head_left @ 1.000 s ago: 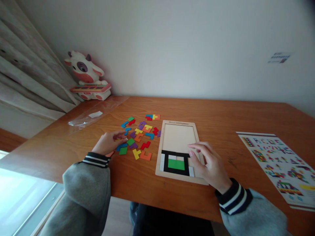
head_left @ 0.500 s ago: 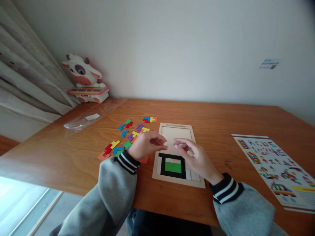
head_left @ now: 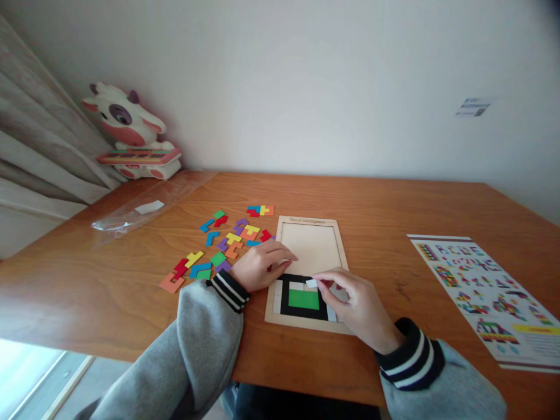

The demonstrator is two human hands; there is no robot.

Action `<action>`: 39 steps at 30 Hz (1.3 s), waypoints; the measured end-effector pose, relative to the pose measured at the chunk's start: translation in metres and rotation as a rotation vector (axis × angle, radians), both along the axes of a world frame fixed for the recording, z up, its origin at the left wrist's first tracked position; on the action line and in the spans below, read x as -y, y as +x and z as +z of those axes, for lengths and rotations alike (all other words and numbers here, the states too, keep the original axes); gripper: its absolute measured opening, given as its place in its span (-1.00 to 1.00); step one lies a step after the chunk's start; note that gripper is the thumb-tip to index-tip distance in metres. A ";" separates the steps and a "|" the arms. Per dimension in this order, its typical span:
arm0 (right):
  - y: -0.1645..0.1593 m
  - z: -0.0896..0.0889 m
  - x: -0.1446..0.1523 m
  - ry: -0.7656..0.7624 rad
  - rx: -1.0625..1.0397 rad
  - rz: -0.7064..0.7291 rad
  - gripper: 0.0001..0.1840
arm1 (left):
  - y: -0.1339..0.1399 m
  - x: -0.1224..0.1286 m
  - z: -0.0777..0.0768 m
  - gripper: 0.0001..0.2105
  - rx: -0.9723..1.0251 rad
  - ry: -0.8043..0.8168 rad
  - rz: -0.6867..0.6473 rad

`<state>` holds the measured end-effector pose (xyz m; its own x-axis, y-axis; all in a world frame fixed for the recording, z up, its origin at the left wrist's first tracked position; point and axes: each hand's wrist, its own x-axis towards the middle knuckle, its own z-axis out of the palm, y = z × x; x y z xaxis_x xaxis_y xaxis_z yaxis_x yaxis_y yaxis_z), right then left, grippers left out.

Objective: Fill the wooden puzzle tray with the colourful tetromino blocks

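Observation:
In my right hand [head_left: 361, 300] a small white flat piece [head_left: 311, 283] is pinched between thumb and fingertips, just above the lower half of a wooden puzzle tray [head_left: 289, 322]. My left hand [head_left: 265, 265] is over the tray's left rim, fingers curled together near the thumb; whatever they may hold is hidden. Inside the tray, black strips [head_left: 301, 312] frame a green rectangle [head_left: 303, 300]. White pieces [head_left: 277, 297] lie beside the black strips. The tray's upper half shows a bare pale base. My right fingers partly cover its right side.
Left of the tray lie several coloured puzzle pieces [head_left: 233, 249], some behind my left hand. A printed pattern sheet [head_left: 490, 291] lies on the right. Further left are a clear plastic bag [head_left: 131, 216] and a cow-shaped toy keyboard [head_left: 140, 160] by the curtain.
My right hand has come down and left, and a white piece now shows between its fingers. My left hand has lowered slightly onto the tray's edge. The view has shifted a little.

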<state>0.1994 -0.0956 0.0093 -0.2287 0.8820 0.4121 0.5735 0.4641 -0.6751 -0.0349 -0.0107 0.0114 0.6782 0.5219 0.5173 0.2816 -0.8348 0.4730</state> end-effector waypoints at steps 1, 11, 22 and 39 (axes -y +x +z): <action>0.000 -0.002 0.002 0.006 0.019 0.003 -0.87 | -0.003 0.000 0.000 -0.83 -0.024 0.043 0.010; 0.003 -0.009 0.007 0.153 0.263 0.009 -0.82 | -0.004 0.004 0.001 -0.80 -0.094 0.119 0.019; 0.009 -0.006 0.017 0.220 0.438 0.092 -0.68 | -0.004 0.018 0.001 -0.68 -0.078 0.100 -0.071; 0.012 -0.008 0.019 0.162 0.299 0.133 -0.42 | -0.003 0.024 0.001 -0.66 -0.103 0.067 -0.077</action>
<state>0.2110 -0.1150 0.0010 -0.4686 0.7652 0.4414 0.6618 0.6351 -0.3983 -0.0381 -0.0347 0.0122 0.7663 0.4327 0.4749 0.2597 -0.8847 0.3871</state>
